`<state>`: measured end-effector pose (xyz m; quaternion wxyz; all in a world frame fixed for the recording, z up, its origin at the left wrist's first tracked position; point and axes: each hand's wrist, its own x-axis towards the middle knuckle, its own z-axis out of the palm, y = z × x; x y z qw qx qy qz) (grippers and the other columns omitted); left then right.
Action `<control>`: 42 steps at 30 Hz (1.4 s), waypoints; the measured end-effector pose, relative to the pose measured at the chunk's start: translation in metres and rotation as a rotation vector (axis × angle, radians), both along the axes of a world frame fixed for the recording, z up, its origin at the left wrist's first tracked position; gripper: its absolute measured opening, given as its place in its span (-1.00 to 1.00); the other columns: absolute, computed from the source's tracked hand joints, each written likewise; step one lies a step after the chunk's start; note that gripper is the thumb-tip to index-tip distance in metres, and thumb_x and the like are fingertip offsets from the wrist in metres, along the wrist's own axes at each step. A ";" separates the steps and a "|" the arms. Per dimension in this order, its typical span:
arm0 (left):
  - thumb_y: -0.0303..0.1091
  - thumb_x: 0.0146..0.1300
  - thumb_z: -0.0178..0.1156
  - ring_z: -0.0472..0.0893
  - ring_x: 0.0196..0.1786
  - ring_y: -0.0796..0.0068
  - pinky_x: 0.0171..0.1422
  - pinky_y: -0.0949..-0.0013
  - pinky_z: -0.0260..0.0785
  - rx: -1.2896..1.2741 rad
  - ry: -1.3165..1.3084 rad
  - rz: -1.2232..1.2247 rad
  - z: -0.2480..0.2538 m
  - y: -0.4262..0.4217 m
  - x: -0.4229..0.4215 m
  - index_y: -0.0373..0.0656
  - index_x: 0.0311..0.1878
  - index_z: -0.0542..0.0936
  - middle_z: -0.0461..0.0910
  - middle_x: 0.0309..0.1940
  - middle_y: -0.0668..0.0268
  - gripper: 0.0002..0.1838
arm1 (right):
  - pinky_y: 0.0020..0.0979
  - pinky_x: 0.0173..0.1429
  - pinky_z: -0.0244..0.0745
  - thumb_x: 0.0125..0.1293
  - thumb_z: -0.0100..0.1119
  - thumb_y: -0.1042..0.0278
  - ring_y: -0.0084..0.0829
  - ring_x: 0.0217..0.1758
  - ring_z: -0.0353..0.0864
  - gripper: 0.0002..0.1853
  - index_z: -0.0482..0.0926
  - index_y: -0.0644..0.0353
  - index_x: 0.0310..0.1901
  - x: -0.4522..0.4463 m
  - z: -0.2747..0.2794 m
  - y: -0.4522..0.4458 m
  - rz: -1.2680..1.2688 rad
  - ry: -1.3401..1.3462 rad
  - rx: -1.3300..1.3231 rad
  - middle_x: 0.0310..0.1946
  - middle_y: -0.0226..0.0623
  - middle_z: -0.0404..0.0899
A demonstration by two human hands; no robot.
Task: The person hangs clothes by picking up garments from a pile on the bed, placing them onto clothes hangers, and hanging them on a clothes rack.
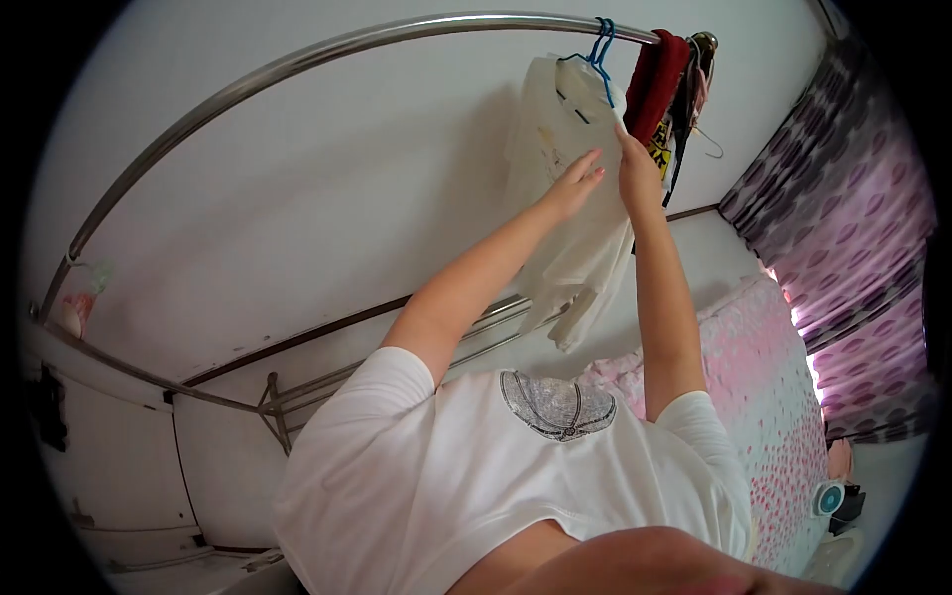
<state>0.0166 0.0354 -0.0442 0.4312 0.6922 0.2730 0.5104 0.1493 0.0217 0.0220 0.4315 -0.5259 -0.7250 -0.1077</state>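
A thin white garment (pixel 555 198) hangs from a blue hanger (pixel 597 61) hooked on a metal rail. My left hand (pixel 575 188) is in front of the garment with its fingers stretched out and apart, holding nothing; I cannot tell whether it touches the cloth. At the garment's right edge, just below the hanger's arm, my right hand (pixel 640 171) pinches the cloth, its fingers partly hidden. The garment's lower end hangs in loose folds between my forearms.
The curved metal rail (pixel 327 58) spans the top. Right of the garment hang a red cloth (pixel 656 84) and other clothes. A bed with pink-patterned bedding (pixel 759 377) stands at right, near purple-grey curtains (pixel 843 228). A small fan (pixel 828 499) sits lower right.
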 end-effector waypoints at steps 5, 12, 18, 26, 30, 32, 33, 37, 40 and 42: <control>-0.11 0.35 -0.19 -0.08 0.40 0.41 0.41 0.40 -0.22 -0.049 0.025 -0.080 0.013 -0.016 0.003 -0.19 0.33 0.04 -0.03 0.35 0.22 -0.43 | -0.35 0.08 0.36 0.09 -0.21 0.60 -0.14 0.06 0.44 -0.51 0.45 0.01 0.07 -0.002 -0.008 0.008 -0.096 0.010 0.087 0.10 -0.12 0.37; -0.13 0.35 -0.17 0.03 0.37 0.39 0.38 0.40 -0.14 -0.186 -0.095 -0.161 -0.001 -0.010 -0.016 -0.21 0.31 0.08 0.02 0.33 0.17 -0.45 | -0.32 0.00 0.39 0.08 -0.11 0.56 -0.20 -0.04 0.50 -0.60 0.52 0.01 -0.05 -0.010 -0.015 0.018 -0.210 0.036 0.092 0.03 -0.19 0.44; -0.14 0.33 -0.16 0.00 0.38 0.36 0.39 0.37 -0.16 -0.217 -0.211 -0.135 -0.011 -0.022 0.001 -0.21 0.31 0.07 -0.01 0.34 0.14 -0.44 | -0.23 -0.01 0.39 0.01 0.01 0.55 -0.03 -0.03 0.43 -0.59 0.43 0.09 -0.02 0.000 -0.046 -0.005 -0.141 0.030 0.145 0.07 -0.03 0.33; -0.17 0.24 -0.04 -0.01 0.37 0.09 0.39 0.29 -0.14 0.065 0.179 0.180 -0.096 -0.061 0.027 -0.25 0.27 0.14 -0.06 0.32 -0.03 -0.41 | -0.04 0.23 0.08 -0.06 0.22 0.38 0.05 0.21 0.17 -0.34 0.26 0.17 0.17 0.000 -0.135 -0.084 -0.210 -0.039 0.114 0.20 0.13 0.12; -0.15 0.16 0.02 -0.08 0.39 0.08 0.37 -0.03 -0.27 0.134 0.600 0.391 -0.159 -0.114 0.040 -0.19 0.30 0.10 -0.06 0.33 0.02 -0.34 | 0.12 0.28 -0.09 -0.02 0.20 0.25 0.00 0.32 0.01 -0.27 0.17 0.13 0.24 0.012 -0.210 -0.129 -0.372 -0.105 -0.074 0.29 -0.05 0.02; -0.16 0.15 0.03 -0.09 0.39 0.08 0.34 -0.11 -0.30 0.143 0.709 0.328 -0.199 -0.142 0.044 -0.16 0.32 0.04 -0.10 0.34 0.01 -0.30 | 0.12 0.29 -0.12 -0.02 0.19 0.24 -0.01 0.35 -0.05 -0.24 0.13 0.11 0.26 0.018 -0.241 -0.167 -0.442 -0.128 -0.220 0.31 -0.07 -0.03; -0.16 0.15 0.04 -0.09 0.39 0.07 0.33 -0.15 -0.31 0.151 0.762 0.293 -0.213 -0.154 0.048 -0.14 0.33 0.01 -0.12 0.34 0.01 -0.28 | 0.13 0.31 -0.19 0.00 0.17 0.17 -0.04 0.38 -0.13 -0.22 0.09 0.09 0.28 0.024 -0.264 -0.183 -0.496 -0.141 -0.271 0.34 -0.09 -0.10; -0.09 0.09 0.07 -0.18 0.41 0.13 0.36 -0.13 -0.38 0.347 0.986 0.105 -0.247 -0.203 0.050 -0.03 0.35 0.01 -0.21 0.38 0.11 -0.23 | 0.13 0.33 -0.26 0.05 0.13 0.07 -0.04 0.39 -0.17 -0.22 0.06 0.06 0.29 0.039 -0.304 -0.265 -0.621 -0.132 -0.401 0.35 -0.11 -0.14; -0.06 0.09 0.08 -0.20 0.42 0.16 0.36 -0.12 -0.38 0.552 1.132 -0.014 -0.257 -0.229 0.056 0.03 0.36 -0.02 -0.23 0.38 0.12 -0.21 | 0.13 0.33 -0.29 0.08 0.10 0.00 -0.05 0.40 -0.19 -0.22 0.03 0.03 0.31 0.059 -0.315 -0.322 -0.718 -0.153 -0.471 0.35 -0.13 -0.16; 0.00 0.09 0.06 -0.21 0.42 0.18 0.36 -0.14 -0.38 0.621 1.190 -0.060 -0.258 -0.245 0.061 0.08 0.36 -0.02 -0.23 0.39 0.16 -0.21 | 0.10 0.35 -0.32 0.09 0.07 -0.05 -0.10 0.41 -0.21 -0.23 0.03 -0.03 0.31 0.070 -0.323 -0.359 -0.812 -0.164 -0.555 0.36 -0.18 -0.17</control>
